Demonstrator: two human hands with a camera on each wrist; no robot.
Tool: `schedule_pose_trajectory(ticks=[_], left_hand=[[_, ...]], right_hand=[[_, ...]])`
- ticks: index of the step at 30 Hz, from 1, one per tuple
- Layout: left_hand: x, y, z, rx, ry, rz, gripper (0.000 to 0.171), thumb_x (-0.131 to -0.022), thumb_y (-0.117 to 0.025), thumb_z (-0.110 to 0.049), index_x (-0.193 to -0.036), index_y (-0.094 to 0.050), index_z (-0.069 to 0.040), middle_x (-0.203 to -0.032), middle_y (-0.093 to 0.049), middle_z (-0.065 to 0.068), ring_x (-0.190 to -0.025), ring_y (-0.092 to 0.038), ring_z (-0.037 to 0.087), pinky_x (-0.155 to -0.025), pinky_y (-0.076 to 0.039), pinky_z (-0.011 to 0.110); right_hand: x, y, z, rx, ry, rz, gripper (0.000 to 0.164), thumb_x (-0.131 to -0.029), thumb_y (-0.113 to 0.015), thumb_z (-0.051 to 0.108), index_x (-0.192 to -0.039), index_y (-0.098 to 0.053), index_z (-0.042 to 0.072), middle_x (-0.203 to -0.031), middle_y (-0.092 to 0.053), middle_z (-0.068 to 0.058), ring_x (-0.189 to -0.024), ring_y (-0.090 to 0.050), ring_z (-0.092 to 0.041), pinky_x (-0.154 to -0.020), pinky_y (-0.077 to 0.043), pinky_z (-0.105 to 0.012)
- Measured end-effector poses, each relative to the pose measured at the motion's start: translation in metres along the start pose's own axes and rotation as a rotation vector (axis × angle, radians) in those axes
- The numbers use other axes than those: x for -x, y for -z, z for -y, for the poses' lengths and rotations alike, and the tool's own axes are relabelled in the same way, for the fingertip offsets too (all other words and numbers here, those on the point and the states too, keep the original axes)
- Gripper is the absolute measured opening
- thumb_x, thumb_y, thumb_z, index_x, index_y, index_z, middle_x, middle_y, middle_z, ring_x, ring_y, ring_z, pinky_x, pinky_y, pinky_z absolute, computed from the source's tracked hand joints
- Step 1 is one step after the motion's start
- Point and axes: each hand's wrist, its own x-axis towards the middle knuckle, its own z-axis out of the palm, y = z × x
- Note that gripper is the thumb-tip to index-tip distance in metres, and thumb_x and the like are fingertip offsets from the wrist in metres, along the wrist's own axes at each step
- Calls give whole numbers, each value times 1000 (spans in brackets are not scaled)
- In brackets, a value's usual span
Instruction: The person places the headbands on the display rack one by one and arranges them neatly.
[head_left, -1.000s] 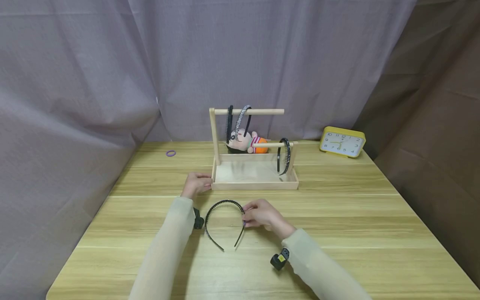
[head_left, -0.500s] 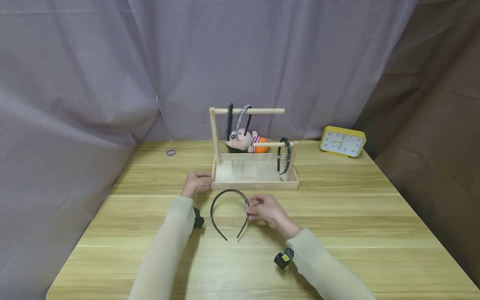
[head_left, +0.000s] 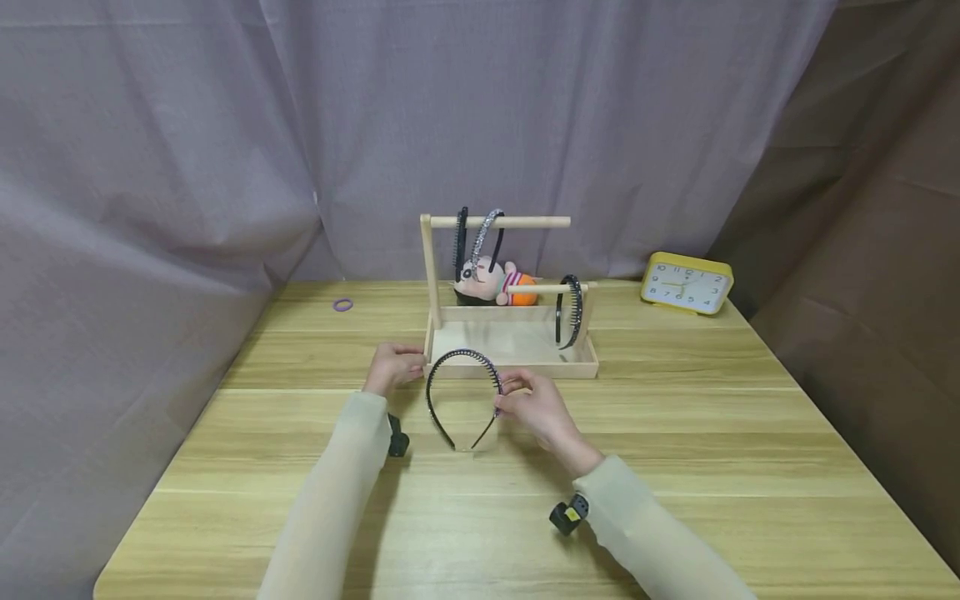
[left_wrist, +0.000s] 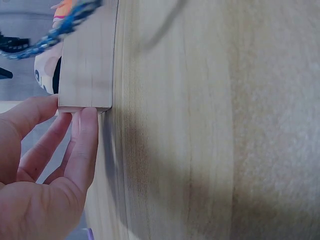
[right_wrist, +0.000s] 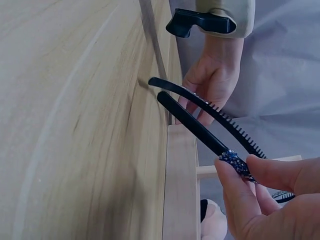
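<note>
My right hand (head_left: 538, 408) pinches a black toothed headband (head_left: 463, 353) by its side, holding it upright in front of the wooden headband stand (head_left: 510, 372). In the right wrist view, thumb and fingers pinch a glittery dark blue part of the headband (right_wrist: 232, 161), and its two black tips point away from the hand. My left hand (head_left: 392, 367) grips the left end of the stand's tray. In the left wrist view, that hand's thumb (left_wrist: 37, 111) is at the tray's rim and the other fingertips (left_wrist: 89, 116) press its end wall.
A black headband (head_left: 460, 246) and a silver glittery one (head_left: 480, 237) hang on the stand's upper bar; another (head_left: 575, 308) hangs on the lower bar. Behind lies a plush doll (head_left: 483, 282). A purple hair tie (head_left: 342, 305) is left, a yellow clock (head_left: 687, 283) right.
My right hand has raised the headband and moved it forward and slightly right, so its top now overlaps the tray's front wall. The left hand has stayed at the tray's end.
</note>
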Motion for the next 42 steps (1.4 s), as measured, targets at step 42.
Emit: schedule_pose_trajectory(ticks=[42], left_hand=[[-6, 3, 5, 9, -25, 12, 29, -84, -68, 6, -113, -66, 12, -108, -67, 30, -94, -70, 33, -85, -62, 32]], right_hand=[[-22, 5, 16, 5, 236, -253, 37, -81, -69, -9, -117, -61, -4, -107, -62, -21, -93, -66, -31, -75, -61, -18]])
